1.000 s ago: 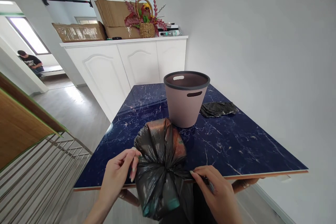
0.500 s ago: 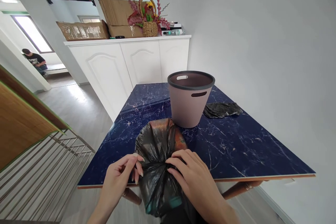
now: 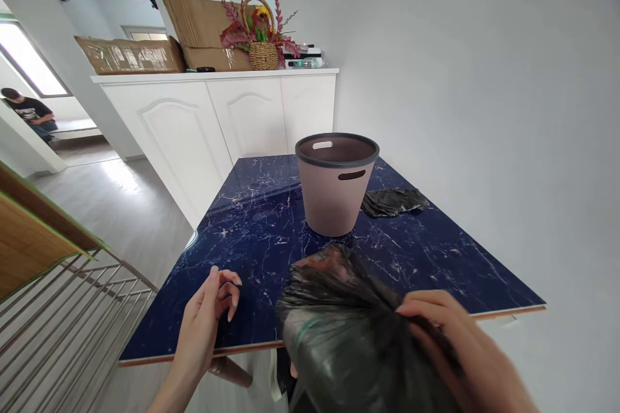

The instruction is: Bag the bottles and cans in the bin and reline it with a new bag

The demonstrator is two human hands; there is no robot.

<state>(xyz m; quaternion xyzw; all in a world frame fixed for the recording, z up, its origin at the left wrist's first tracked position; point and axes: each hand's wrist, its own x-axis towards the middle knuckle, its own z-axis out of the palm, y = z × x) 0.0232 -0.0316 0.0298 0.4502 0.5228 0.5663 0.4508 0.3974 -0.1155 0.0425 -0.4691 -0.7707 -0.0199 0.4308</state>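
My right hand [image 3: 450, 329] is closed around the gathered neck of a filled black garbage bag [image 3: 349, 329], off the table's front edge. Reddish and green contents show faintly through its thin plastic. To the left, my left hand [image 3: 213, 303] is apart from the bag above the table's front left part, fingers loosely curled and spread, with nothing in it. Beyond the bag a mauve trash can [image 3: 334, 200] with a dark rim and handle slots stands upright on the table. Right of it lies a flattened black plastic bag [image 3: 394, 202].
The blue marble-patterned table [image 3: 252, 226] has a wall along its right. Behind it a white cabinet [image 3: 174, 122] bears cardboard boxes [image 3: 130, 57] and a flower basket [image 3: 263, 55]. A metal rack [image 3: 72, 322] stands left. A person [image 3: 31, 113] sits in the far room.
My left hand has let go of the garbage bag and moved slightly left. My right hand has carried the bag to the right, tilting it. The view has shifted a little.
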